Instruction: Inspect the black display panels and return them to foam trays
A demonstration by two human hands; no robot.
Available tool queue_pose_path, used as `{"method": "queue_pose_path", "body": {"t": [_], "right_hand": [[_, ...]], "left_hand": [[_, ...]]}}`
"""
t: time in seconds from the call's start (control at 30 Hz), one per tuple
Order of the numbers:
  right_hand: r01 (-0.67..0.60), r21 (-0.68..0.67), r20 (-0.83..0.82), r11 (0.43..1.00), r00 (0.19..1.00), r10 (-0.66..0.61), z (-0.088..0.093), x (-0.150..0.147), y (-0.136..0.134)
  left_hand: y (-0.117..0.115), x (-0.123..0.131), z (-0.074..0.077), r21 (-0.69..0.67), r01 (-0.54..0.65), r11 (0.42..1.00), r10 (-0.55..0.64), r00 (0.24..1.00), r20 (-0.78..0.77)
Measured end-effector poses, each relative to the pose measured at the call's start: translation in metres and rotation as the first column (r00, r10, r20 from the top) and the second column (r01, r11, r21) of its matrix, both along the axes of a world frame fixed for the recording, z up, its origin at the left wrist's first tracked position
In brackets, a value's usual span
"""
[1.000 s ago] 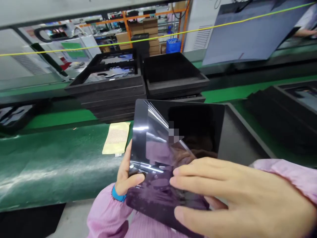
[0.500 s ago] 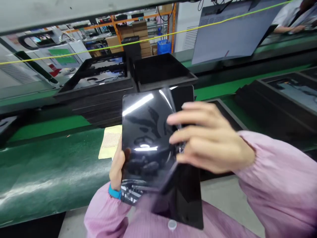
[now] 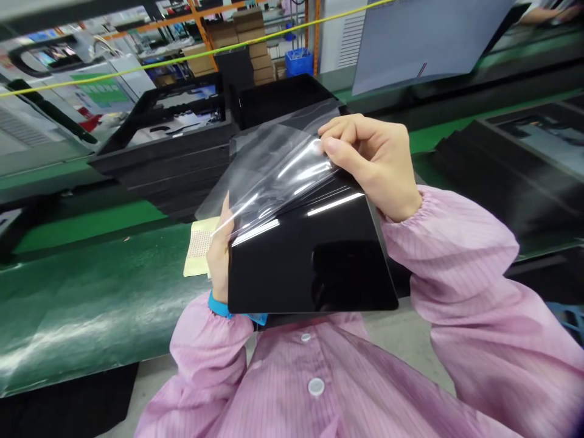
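The panel, glossy black with white reflections, is at frame centre. Clear, creased film spans its upper part, overhanging left. The left hand grips the panel's left edge; the right hand, fingers curled, pinches the film above centre.

Bright, diffuse light falls from above, the lamps themselves out of view. 2 narrow white streaks of glare cross the panel; broader highlights break over the clear film. A pale sheen lies on the green mat, while the stacked trays sink into shadow. Distant cartons appear soft; wide-angle distortion stretches the right sleeve toward the blurred, darkened lower corner.
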State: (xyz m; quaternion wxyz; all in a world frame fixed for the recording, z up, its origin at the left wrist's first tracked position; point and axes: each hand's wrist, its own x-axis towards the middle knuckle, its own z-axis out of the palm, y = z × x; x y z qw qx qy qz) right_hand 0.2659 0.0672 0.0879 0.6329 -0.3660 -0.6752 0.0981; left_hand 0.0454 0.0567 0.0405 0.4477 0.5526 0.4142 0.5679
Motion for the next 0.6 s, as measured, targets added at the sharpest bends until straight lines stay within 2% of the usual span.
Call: {"method": "queue_pose_path", "body": {"t": [0.07,0.13,0.2,0.37,0.5,0.57,0.6], "right_hand": [[0.012,-0.003,0.009,1.0,1.0,-0.012,-0.002,0.004,-0.002],[0.089,-0.022,0.024,0.996,0.996,-0.088,-0.007,0.01,-0.005],[0.161,-0.106,-0.018,0.981,0.986,-0.164,-0.014,0.018,-0.007],[0.083,-0.387,-0.21,0.918,0.962,-0.175,-0.029,0.028,-0.012],[0.091,-0.607,-0.273,0.789,0.909,-0.315,-0.026,0.022,-0.021],[0.009,-0.706,-0.328,0.708,0.882,-0.338,-0.021,0.019,-0.027],[-0.053,-0.758,-0.36,0.651,0.865,-0.349,-0.02,0.02,-0.029]], "left_hand": [[0.0,0.005,0.001,0.019,0.014,1.0,-0.014,1.0,0.013],[0.001,0.012,0.001,0.046,0.05,0.998,-0.052,0.998,0.04],[0.001,0.017,-0.002,0.057,0.122,0.991,-0.127,0.987,0.094],[0.004,0.028,-0.009,0.106,0.264,0.959,-0.28,0.94,0.193],[0.004,0.033,-0.006,0.086,0.314,0.946,-0.324,0.929,0.178],[0.001,0.036,-0.005,0.076,0.321,0.944,-0.33,0.93,0.163],[-0.001,0.039,-0.006,0.068,0.331,0.941,-0.338,0.929,0.152]]}}
